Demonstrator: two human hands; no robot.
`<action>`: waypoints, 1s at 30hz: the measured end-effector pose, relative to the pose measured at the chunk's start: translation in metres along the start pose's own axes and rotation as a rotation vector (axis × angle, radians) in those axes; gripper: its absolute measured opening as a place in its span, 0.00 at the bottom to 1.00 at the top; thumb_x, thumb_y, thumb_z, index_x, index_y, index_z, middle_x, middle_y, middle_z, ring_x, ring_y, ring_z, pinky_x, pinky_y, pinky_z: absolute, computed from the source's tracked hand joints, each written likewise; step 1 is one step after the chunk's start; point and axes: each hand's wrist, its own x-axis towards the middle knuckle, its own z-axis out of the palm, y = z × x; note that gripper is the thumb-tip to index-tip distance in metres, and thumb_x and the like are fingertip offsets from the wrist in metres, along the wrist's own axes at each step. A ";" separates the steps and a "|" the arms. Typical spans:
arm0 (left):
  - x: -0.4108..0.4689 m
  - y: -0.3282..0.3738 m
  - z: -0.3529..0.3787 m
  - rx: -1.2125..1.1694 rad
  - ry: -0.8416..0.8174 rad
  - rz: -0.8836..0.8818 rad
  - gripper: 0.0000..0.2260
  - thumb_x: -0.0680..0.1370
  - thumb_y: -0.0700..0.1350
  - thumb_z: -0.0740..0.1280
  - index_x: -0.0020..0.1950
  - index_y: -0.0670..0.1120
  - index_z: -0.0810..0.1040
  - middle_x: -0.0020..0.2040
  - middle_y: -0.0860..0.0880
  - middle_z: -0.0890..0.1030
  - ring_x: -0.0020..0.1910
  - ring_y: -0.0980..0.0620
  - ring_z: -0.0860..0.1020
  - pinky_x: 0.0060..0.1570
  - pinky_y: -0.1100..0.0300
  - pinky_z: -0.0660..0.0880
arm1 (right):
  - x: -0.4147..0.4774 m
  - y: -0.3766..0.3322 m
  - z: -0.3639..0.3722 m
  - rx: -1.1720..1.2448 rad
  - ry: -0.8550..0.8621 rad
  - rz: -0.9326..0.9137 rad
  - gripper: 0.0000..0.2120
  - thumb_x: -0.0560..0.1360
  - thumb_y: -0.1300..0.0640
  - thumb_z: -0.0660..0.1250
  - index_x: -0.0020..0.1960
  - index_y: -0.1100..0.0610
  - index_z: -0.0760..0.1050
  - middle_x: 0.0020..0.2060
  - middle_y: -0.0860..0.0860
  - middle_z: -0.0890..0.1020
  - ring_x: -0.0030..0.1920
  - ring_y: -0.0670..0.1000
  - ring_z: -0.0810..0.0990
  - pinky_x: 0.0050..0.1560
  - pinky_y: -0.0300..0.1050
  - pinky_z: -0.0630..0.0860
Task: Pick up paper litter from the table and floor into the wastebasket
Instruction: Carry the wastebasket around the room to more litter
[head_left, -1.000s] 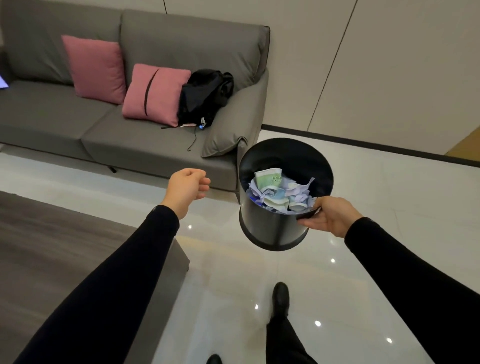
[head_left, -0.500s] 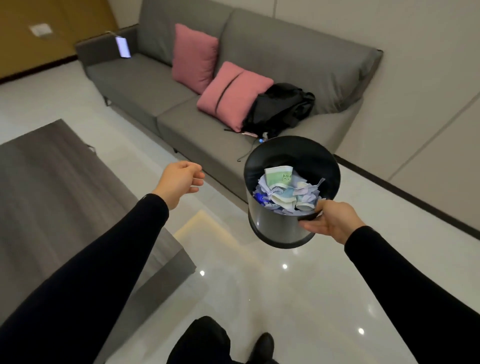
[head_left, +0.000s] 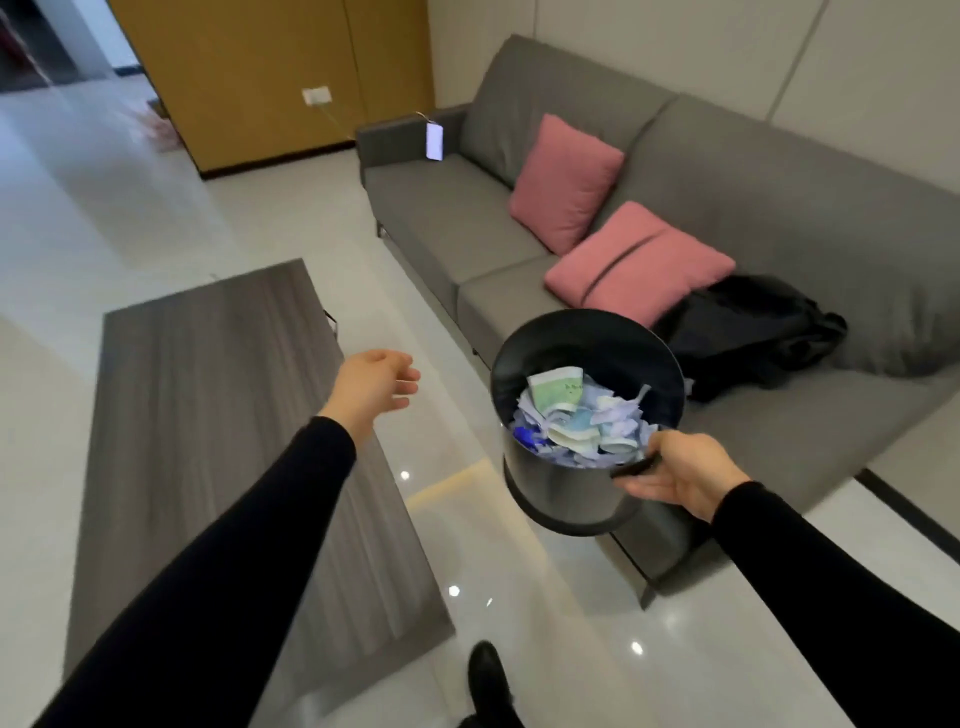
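A dark wood-grain surface (head_left: 208, 415) lies at the left, bare on top. The left hand (head_left: 375, 383) hovers over its right edge, fingers (head_left: 405, 375) loosely apart and curled, holding nothing. To the right, the black wastebasket (head_left: 571, 493) hangs in the air above the floor (head_left: 519, 597), tilted toward the camera, with crumpled paper (head_left: 576, 421) inside. The right hand (head_left: 680, 473) grips its near rim, fingers pinching the edge. Behind stands a grey sofa (head_left: 457, 218).
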 end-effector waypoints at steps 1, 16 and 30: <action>0.009 0.007 -0.005 0.002 0.015 -0.009 0.06 0.76 0.41 0.62 0.49 0.42 0.77 0.41 0.46 0.80 0.36 0.51 0.78 0.34 0.60 0.74 | 0.007 -0.011 0.011 -0.004 -0.009 -0.005 0.16 0.78 0.67 0.53 0.63 0.69 0.69 0.51 0.69 0.79 0.35 0.64 0.82 0.20 0.43 0.77; 0.116 0.028 -0.040 -0.093 0.240 -0.044 0.05 0.76 0.42 0.62 0.43 0.45 0.77 0.40 0.46 0.80 0.36 0.51 0.78 0.38 0.58 0.76 | 0.140 -0.128 0.120 -0.147 -0.199 0.034 0.20 0.74 0.69 0.53 0.64 0.67 0.69 0.53 0.67 0.80 0.21 0.59 0.81 0.19 0.43 0.78; 0.202 0.083 -0.042 -0.190 0.693 -0.112 0.04 0.76 0.40 0.62 0.43 0.44 0.75 0.37 0.47 0.79 0.33 0.52 0.75 0.34 0.60 0.74 | 0.301 -0.255 0.232 -0.428 -0.529 0.052 0.18 0.77 0.67 0.55 0.66 0.63 0.68 0.58 0.63 0.79 0.27 0.61 0.82 0.20 0.44 0.78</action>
